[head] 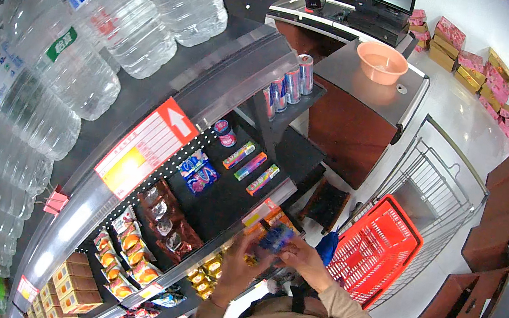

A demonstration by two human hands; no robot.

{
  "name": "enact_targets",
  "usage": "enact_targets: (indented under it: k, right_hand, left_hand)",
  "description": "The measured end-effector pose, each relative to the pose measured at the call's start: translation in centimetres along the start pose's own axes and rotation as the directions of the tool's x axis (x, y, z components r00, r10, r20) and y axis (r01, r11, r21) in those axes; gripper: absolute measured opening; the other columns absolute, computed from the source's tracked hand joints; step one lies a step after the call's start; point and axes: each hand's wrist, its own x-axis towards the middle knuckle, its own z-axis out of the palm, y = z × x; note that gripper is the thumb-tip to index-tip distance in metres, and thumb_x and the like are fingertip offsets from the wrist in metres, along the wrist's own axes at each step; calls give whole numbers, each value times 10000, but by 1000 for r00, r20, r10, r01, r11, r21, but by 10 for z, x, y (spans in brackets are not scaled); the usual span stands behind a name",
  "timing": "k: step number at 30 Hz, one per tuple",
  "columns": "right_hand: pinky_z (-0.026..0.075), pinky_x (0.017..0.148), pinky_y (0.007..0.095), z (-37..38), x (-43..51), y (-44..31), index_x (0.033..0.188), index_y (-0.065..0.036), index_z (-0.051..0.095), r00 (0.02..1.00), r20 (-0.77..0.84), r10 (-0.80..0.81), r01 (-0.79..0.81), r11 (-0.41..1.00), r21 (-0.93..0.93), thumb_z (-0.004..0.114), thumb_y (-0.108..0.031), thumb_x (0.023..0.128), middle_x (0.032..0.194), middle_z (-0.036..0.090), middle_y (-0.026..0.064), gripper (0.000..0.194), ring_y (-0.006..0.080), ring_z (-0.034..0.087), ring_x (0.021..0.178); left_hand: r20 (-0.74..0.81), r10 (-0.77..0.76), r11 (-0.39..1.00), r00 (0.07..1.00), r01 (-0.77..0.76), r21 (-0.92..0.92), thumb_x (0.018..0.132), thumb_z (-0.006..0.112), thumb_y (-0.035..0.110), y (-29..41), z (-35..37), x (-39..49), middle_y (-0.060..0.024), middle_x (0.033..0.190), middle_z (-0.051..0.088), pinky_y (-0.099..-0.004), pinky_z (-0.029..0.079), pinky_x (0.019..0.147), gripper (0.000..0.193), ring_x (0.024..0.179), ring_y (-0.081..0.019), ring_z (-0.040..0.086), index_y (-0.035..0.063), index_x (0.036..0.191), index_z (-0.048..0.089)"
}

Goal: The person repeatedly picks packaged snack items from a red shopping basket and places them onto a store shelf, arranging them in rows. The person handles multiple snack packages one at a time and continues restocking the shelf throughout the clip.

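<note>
A small blue packet (276, 236), blurred, is held between my two hands in front of the shelf's edge. My left hand (244, 261) grips its left side, and my right hand (301, 260) has its fingers on the right side. Just behind the packet, orange packs (282, 218) sit near a price label. On the shelf above lie blue and purple candy bags (198, 172), several stick packs of candy (250, 166) and a pink and blue round tub (225, 133). Brown foil packs (169, 221) and snack packs with orange pictures (135, 249) are further left.
Large water bottles (110, 4) fill the upper left shelf. Energy drink cans (304, 73) stand on a side shelf. A shopping cart (450, 188) with a red basket (381, 252) is at the right. A checkout counter (362, 96) bears an orange basin (381, 63). A small stool (324, 204) stands below.
</note>
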Motion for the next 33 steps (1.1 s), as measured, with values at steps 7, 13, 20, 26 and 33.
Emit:
enact_targets:
  k: [7,13,20,26,33]
  right_hand:
    - [608,780,353,-37,-5,27,1313,-39,552,940,-311,140,-72,973,222,588,-201,1019,1159,633,82,338,222,673,1024]
    - [585,610,331,-193,-40,92,1278,-28,602,715,-696,-63,-216,927,-307,595,-239,1008,1060,703,115,343,196,710,847]
    - [583,818,462,-328,-93,217,1146,-25,682,521,-845,-118,-751,408,-520,745,-267,846,953,742,202,391,335,737,932]
    - [586,849,482,-314,-111,229,1067,-59,704,553,-832,33,-831,-46,-554,778,-359,810,1044,737,209,402,369,727,969]
    - [581,888,473,-313,-127,256,1090,-108,747,627,-764,152,-761,-87,-642,737,-288,838,1083,736,176,310,361,712,1042]
  left_hand:
    - [61,255,879,965,-258,401,858,792,336,-6,-4,14,-229,1361,565,-489,436,1046,674,1256,-411,531,30,1392,518]
    - [-223,298,619,928,-10,786,840,780,348,-39,-68,79,-170,1342,578,-493,449,996,674,1185,-367,548,42,1384,524]
    - [-270,168,468,948,164,868,827,792,357,-80,-82,119,-160,1293,592,-489,459,991,678,1172,-356,554,38,1367,534]
    - [-337,52,480,940,272,834,792,826,328,-80,-85,127,-173,1222,598,-483,497,954,593,1161,-377,561,36,1255,597]
    - [-342,64,531,938,258,807,776,826,323,-75,-75,115,-174,1130,650,-477,512,931,522,1085,-387,599,40,1171,636]
